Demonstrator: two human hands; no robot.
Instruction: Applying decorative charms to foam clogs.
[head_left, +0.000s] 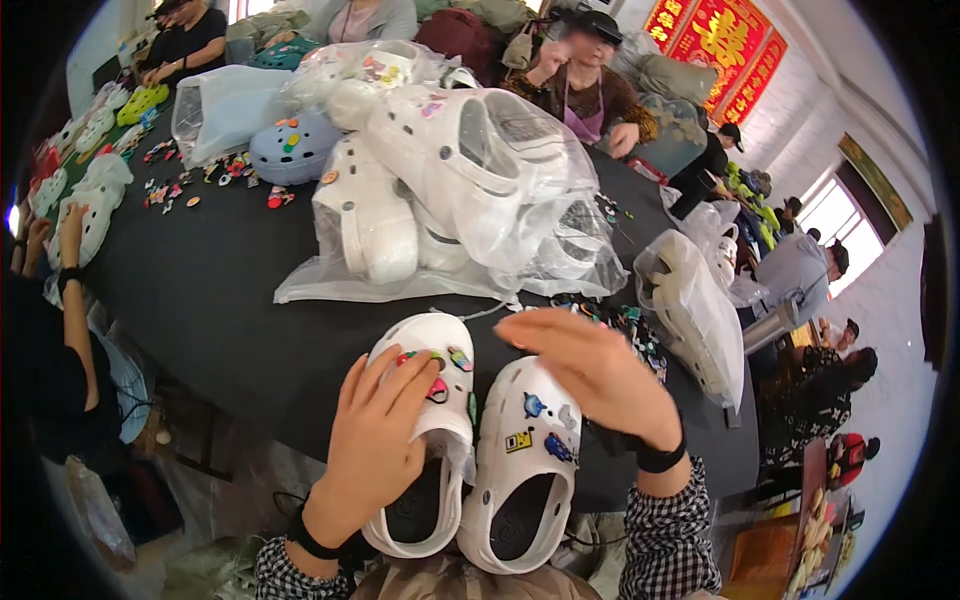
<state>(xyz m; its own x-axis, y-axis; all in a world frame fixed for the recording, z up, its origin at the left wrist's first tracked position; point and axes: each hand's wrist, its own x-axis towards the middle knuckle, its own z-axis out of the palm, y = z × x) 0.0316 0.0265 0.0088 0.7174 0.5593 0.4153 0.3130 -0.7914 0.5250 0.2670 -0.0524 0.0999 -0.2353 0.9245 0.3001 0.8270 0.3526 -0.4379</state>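
Note:
Two white clogs stand side by side at the near table edge, heels toward me. My left hand [372,440] lies over the upper of the left clog [430,335], fingers on its top by several colourful charms; its thumb is hidden, apparently inside the foot opening. The right clog [505,455] carries blue and yellow charms. Above its toe, my right hand [590,370] hovers with its fingers stretched to the left, slightly blurred, and nothing shows in it. Past that hand, loose small charms [640,335] lie scattered on the table.
Clear bags of white clogs [440,180] pile up at the table's middle. A bagged clog [690,310] lies to the right. A lilac clog [295,148] and more charms [180,178] are at the far left. Other people sit around the black table [220,300]; one person's hand [70,235] touches a white clog.

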